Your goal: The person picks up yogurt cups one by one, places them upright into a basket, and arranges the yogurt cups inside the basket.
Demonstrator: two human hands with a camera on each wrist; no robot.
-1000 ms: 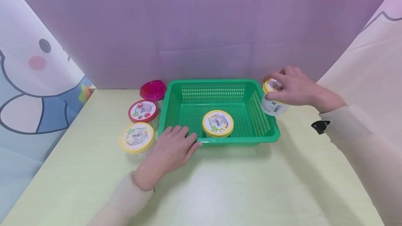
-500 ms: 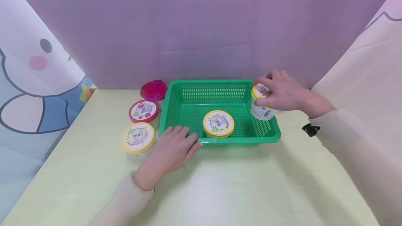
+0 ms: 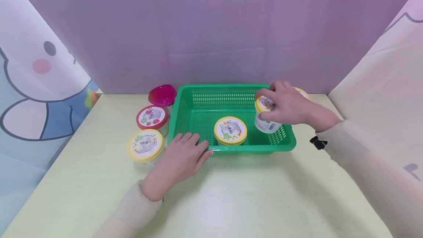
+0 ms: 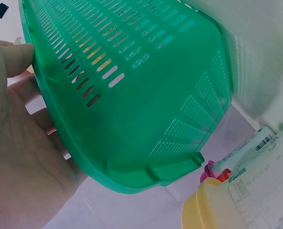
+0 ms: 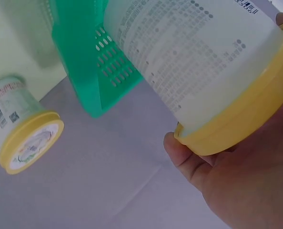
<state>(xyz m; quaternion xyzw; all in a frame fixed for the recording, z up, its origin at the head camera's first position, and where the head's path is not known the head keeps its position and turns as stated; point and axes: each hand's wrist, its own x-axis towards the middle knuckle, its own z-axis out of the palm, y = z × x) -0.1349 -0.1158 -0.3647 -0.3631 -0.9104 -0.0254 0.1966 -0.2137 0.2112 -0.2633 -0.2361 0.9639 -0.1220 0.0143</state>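
Note:
My right hand (image 3: 287, 105) grips a clear plastic tub (image 3: 266, 124) by its yellow lid, with fingers and thumb around the lid's edge. The tub is upright over the right end of a green plastic basket (image 3: 252, 147); whether it touches the basket's floor I cannot tell. In the right wrist view the tub's printed side (image 5: 179, 52) shows close up. My left hand (image 3: 181, 159) holds the basket's front-left rim, its fingers lapped over the edge, as the left wrist view also shows at the rim (image 4: 60, 129). Another yellow-lidded tub (image 3: 230, 130) stands inside the basket, near the front.
Left of the basket stand a yellow-lidded tub (image 3: 145, 145), a red-lidded tub (image 3: 151, 117) and a tub with a magenta lid (image 3: 162, 95). One more yellow-lidded tub (image 3: 301, 92) stands behind my right wrist. A purple cloth (image 3: 211, 28) hangs behind the table.
My right hand has carried the tub left and toward me, from beside the basket's right edge to over its inside. This uncovers a yellow-lidded tub behind. My left hand stays put.

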